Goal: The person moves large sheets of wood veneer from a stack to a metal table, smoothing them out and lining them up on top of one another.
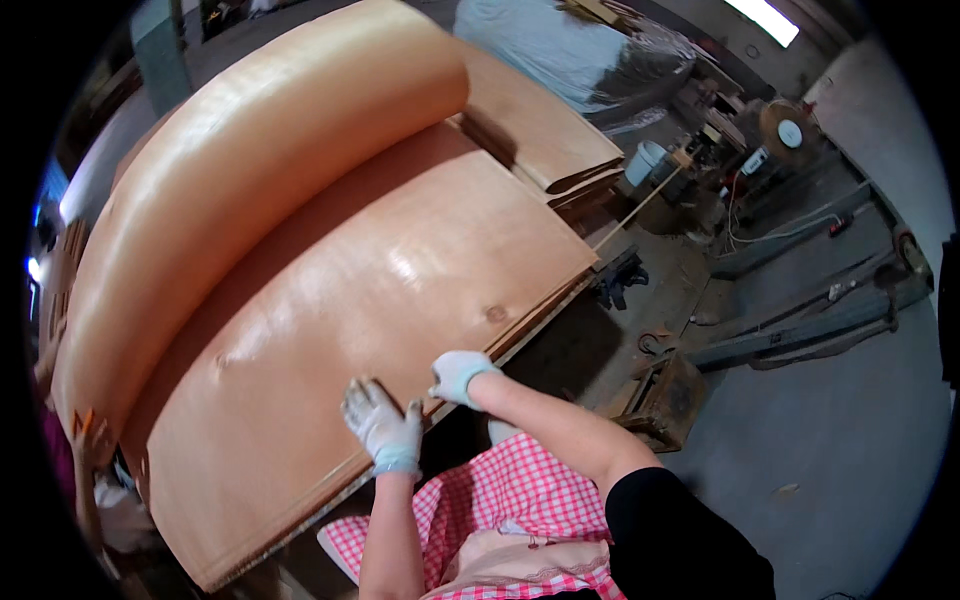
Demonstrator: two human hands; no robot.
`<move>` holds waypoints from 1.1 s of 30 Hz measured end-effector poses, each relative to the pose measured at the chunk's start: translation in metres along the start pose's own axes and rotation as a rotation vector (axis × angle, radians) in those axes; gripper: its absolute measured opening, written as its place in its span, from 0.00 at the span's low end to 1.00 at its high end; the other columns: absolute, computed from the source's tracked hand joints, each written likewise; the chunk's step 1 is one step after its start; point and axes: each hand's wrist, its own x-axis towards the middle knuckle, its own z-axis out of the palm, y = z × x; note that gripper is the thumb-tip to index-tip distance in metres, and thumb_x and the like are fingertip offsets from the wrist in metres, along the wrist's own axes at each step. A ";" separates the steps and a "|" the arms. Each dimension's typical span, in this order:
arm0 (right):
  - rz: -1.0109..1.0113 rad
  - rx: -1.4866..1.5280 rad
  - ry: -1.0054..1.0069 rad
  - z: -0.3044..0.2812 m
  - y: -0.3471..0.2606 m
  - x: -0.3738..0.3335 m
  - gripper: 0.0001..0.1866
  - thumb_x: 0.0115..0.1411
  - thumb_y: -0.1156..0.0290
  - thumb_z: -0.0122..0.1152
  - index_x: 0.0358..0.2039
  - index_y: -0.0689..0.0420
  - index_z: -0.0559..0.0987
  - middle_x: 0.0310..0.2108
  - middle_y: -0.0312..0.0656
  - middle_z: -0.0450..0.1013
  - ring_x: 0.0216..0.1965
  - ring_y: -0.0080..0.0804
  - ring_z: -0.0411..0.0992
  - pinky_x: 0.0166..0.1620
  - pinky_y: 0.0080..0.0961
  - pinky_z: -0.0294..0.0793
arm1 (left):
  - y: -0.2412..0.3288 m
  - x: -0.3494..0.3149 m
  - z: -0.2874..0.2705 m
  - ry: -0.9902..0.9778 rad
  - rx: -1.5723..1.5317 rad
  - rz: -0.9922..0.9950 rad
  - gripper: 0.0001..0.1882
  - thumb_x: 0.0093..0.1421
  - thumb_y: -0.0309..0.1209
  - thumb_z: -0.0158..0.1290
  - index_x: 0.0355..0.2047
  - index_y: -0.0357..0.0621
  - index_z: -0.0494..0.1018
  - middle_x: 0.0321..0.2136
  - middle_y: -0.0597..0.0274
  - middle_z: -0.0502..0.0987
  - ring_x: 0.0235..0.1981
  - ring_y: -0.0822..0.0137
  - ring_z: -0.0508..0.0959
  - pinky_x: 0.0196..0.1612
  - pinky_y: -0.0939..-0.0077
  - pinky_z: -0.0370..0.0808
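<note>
A broad, thin sheet of reddish-brown wood veneer lies on a stack in front of me. Its far part is curled over into a large, pale roll. Both my hands wear white gloves with pale green cuffs. My left hand rests flat on the veneer close to the near edge, fingers spread. To its right, my right hand is closed at that same edge, its fingers curled inward. Whatever those fingers may hold is hidden.
At the far left, another person's hand is by the roll's end with a thin orange item. More folded veneer lies beyond the stack. To the right stand a white bucket, a wooden box and a metal frame.
</note>
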 end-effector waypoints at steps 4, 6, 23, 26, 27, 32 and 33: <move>-0.059 0.060 0.054 -0.019 0.073 -0.010 0.17 0.56 0.64 0.55 0.40 0.59 0.83 0.42 0.57 0.78 0.45 0.55 0.77 0.49 0.45 0.75 | -0.010 0.002 0.007 0.054 -0.044 -0.011 0.55 0.50 0.51 0.63 0.68 0.32 0.50 0.68 0.39 0.52 0.70 0.46 0.49 0.72 0.53 0.42; 0.073 0.095 0.094 -0.048 0.142 -0.015 0.15 0.57 0.64 0.54 0.40 0.57 0.82 0.41 0.57 0.77 0.45 0.55 0.76 0.49 0.44 0.75 | -0.012 0.002 0.009 0.034 -0.017 -0.002 0.55 0.50 0.49 0.63 0.69 0.33 0.48 0.69 0.39 0.51 0.70 0.46 0.49 0.72 0.54 0.42; 0.915 0.659 0.791 -0.060 0.380 0.003 0.24 0.57 0.62 0.59 0.49 0.66 0.78 0.49 0.60 0.75 0.53 0.56 0.72 0.54 0.41 0.72 | -0.008 0.000 0.008 0.026 -0.017 0.000 0.54 0.50 0.46 0.63 0.69 0.36 0.49 0.69 0.40 0.51 0.71 0.45 0.49 0.72 0.52 0.42; 0.517 0.689 1.124 -0.028 0.358 -0.024 0.19 0.60 0.61 0.59 0.40 0.67 0.78 0.39 0.59 0.77 0.44 0.54 0.75 0.48 0.41 0.73 | -0.001 -0.002 0.016 0.102 -0.090 0.046 0.49 0.49 0.43 0.64 0.66 0.35 0.56 0.67 0.39 0.55 0.69 0.43 0.52 0.71 0.51 0.44; 0.364 0.748 1.051 -0.025 0.300 -0.020 0.18 0.61 0.62 0.60 0.39 0.67 0.78 0.37 0.57 0.77 0.40 0.51 0.76 0.45 0.39 0.73 | -0.014 -0.009 0.011 0.247 -0.104 0.044 0.41 0.50 0.41 0.64 0.61 0.36 0.62 0.62 0.40 0.61 0.65 0.44 0.58 0.69 0.51 0.50; -0.133 0.903 0.622 0.030 0.091 -0.099 0.11 0.61 0.68 0.61 0.39 0.62 0.78 0.38 0.48 0.78 0.37 0.35 0.76 0.43 0.34 0.74 | 0.028 -0.060 -0.024 0.172 -0.529 0.311 0.18 0.50 0.37 0.64 0.40 0.43 0.76 0.36 0.53 0.78 0.40 0.48 0.77 0.47 0.55 0.74; -0.246 0.907 0.555 0.047 0.073 -0.112 0.12 0.61 0.68 0.60 0.41 0.62 0.77 0.37 0.45 0.78 0.36 0.31 0.75 0.42 0.32 0.75 | 0.044 -0.068 -0.038 0.171 -0.621 0.375 0.17 0.50 0.34 0.64 0.39 0.42 0.77 0.35 0.52 0.78 0.38 0.50 0.77 0.44 0.59 0.75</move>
